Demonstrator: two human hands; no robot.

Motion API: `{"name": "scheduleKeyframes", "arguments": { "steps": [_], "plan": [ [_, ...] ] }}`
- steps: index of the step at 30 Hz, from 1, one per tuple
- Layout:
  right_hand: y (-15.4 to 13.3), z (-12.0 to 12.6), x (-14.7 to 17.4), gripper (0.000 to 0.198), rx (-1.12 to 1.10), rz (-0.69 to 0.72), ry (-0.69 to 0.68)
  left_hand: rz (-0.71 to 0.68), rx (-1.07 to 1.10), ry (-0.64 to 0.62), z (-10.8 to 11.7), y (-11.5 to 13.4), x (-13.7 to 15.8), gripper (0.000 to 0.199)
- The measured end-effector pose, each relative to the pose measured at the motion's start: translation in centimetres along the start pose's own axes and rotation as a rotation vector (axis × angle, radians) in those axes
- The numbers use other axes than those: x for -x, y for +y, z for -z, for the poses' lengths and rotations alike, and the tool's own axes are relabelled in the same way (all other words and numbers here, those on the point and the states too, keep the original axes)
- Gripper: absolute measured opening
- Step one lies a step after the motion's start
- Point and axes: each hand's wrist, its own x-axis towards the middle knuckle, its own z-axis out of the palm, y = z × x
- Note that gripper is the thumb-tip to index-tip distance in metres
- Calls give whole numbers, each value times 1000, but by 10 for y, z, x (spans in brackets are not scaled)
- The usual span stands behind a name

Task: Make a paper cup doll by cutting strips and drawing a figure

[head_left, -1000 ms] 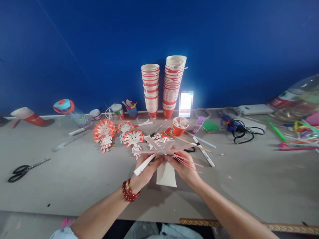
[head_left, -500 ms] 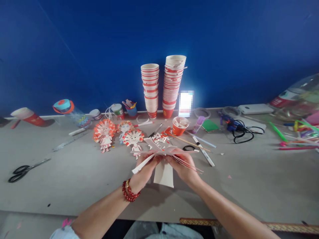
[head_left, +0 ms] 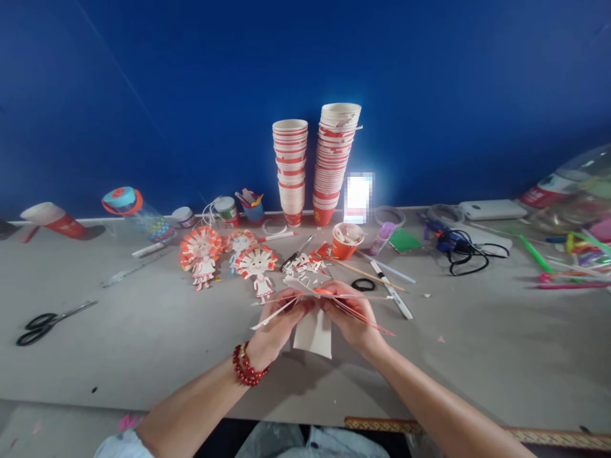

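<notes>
Between my two hands is a cut paper cup (head_left: pixel 314 334), its white strips fanning out to both sides and one wide flap hanging down. My left hand (head_left: pixel 281 323) pinches it from the left, with a narrow strip sticking out past the fingers. From the other side my right hand (head_left: pixel 352 320) grips it, several thin reddish-edged strips spreading over the knuckles. Both thumbs meet near the middle of the cup. Just beyond lie white paper scraps (head_left: pixel 303 268) and a paper doll with a red-and-white fringed head (head_left: pixel 258 267).
Two tall stacks of paper cups (head_left: pixel 291 172) stand against the blue wall. A cup of scraps (head_left: pixel 347 242), a marker (head_left: pixel 391 291) and a black tape ring (head_left: pixel 363 284) lie beyond my right hand. Scissors (head_left: pixel 52 322) rest far left, a glue gun (head_left: pixel 442 236) at right.
The strips at the top of the cut cup have folded lower and spread outward, and some red now shows there. Both hands keep their grip in nearly the same place.
</notes>
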Motion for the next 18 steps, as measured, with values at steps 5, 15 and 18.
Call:
{"name": "scheduleKeyframes", "arguments": {
  "steps": [5, 15, 18],
  "plan": [
    [1, 0, 1, 23, 15, 10, 24, 2, -25, -40, -2, 2, 1, 24],
    [-1, 0, 3, 20, 7, -1, -10, 42, -78, -3, 3, 3, 0, 23],
    [-1, 0, 2, 21, -14, -10, -14, 64, -68, 34, 1, 4, -1, 24]
  ]
}}
